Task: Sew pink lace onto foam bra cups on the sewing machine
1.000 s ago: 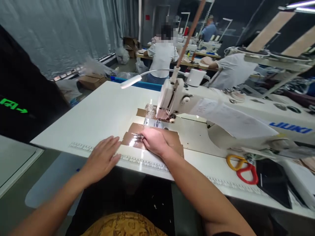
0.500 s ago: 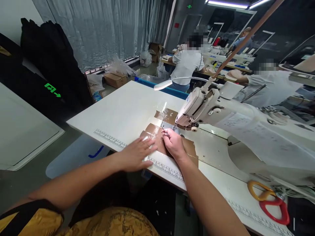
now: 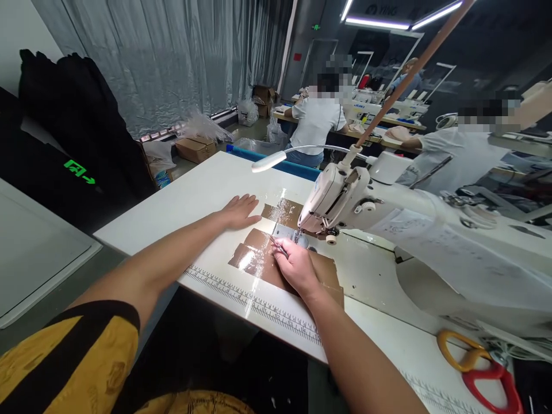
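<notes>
My right hand [image 3: 295,265] is closed around slim metal tweezers [image 3: 279,247], their tip pointing left, just in front of the sewing machine's needle area. Under it lies brown tape [image 3: 250,260], stuck in shiny pieces on the white table [image 3: 190,198] around the metal needle plate [image 3: 284,231]. My left hand [image 3: 240,211] rests palm down on the table, fingers stretched out and holding nothing, at the left edge of the rear tape piece. The white sewing machine [image 3: 345,195] stands to the right, its head above the plate.
Scissors with orange and red handles [image 3: 491,382] lie at the right front. A ruler strip [image 3: 259,305] runs along the table's front edge. A bendable lamp [image 3: 269,162] hangs over the back of the table. Co-workers sit at machines beyond; cardboard boxes [image 3: 196,148] stand on the floor.
My left hand has moved from the front edge of the table, away from me, to beside the rear tape. My right hand stays near the needle plate with the tweezers. The view has shifted slightly.
</notes>
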{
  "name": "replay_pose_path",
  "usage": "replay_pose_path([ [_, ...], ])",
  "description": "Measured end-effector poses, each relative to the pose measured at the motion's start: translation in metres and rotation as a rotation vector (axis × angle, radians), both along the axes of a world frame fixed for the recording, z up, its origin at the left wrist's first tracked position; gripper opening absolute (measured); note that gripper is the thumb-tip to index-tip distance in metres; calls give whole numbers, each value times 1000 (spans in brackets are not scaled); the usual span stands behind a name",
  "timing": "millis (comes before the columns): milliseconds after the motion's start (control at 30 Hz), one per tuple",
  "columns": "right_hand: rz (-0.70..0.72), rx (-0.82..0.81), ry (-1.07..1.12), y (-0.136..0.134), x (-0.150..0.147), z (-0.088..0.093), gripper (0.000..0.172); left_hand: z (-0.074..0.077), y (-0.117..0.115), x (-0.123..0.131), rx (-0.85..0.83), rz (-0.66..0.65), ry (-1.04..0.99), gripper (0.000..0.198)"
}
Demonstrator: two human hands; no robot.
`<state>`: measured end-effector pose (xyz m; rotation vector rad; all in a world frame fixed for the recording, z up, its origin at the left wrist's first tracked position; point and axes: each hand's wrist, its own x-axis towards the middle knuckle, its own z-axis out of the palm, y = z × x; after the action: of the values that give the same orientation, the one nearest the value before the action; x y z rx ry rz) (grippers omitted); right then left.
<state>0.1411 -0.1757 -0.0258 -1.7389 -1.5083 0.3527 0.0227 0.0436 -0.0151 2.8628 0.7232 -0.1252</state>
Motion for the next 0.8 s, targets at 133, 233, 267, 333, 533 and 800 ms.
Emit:
replay_pose_path([
  [133, 24, 2, 32, 2, -1, -1, 18, 11, -27, -25, -86, -206, 74, 85],
  [233, 33, 65, 124, 5, -2, 0, 23, 22, -38, -33, -165, -323, 82, 71],
  [267, 29, 79, 149, 6, -3, 0, 25, 24, -37, -29, -162, -323, 66, 66],
  [333, 4, 90, 176, 7, -3, 1, 29, 26, -30, -10, -110, -301, 33, 63],
  [533, -17, 97, 210, 6, -2, 1, 35, 18, -7, 81, 49, -334, -46, 65],
  [800, 39, 33, 200, 9, -2, 4, 37, -7, 7, 183, 46, -471, -67, 65],
])
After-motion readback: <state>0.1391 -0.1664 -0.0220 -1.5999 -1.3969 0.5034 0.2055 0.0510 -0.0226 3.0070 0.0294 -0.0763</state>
